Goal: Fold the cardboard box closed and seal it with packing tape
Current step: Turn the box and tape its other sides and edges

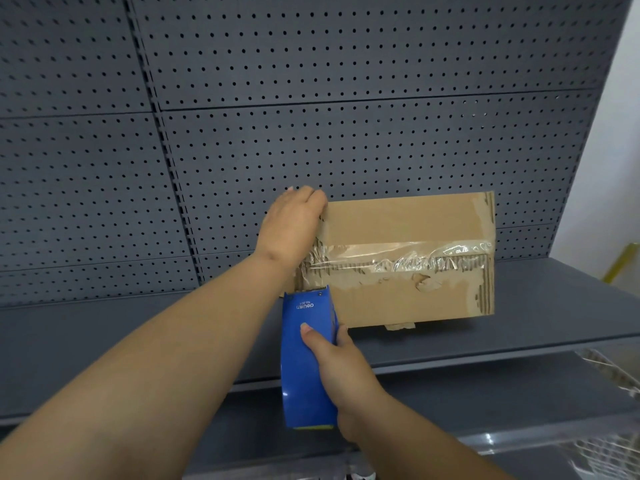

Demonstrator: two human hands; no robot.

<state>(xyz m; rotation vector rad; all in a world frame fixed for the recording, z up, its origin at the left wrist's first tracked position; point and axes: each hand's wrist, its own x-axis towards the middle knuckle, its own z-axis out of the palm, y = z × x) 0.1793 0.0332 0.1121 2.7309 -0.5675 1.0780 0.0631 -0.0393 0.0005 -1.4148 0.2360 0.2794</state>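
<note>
Grey pegboard panels fill the whole background, with a dark grey metal shelf running across below them. On that shelf sits the cardboard box, flaps folded shut, its back edge right up against the pegboard.

Only readable writing is on the blue tape dispenser: white "deli" logo plus "No.801", upside down from this angle.

The box looks pretty beat up, tbh. Clear packing tape runs along the middle seam, wrinkled and shiny, and the brown paper skin is torn off in patches so the corrugated ribbing shows along the seam and down the right edge. A scrap of torn paper hangs at the bottom edge.

Left hand is laid palm-down over the box's left end, fingers curled over the far corner, pressing rather than gripping. Right hand is closed around the dispenser, thumb on top, with the dispenser's nose touching the box just below the left wrist.

Plenty of bare shelf left of both hands. Right of the box there's some shelf, then a white wall.
</note>
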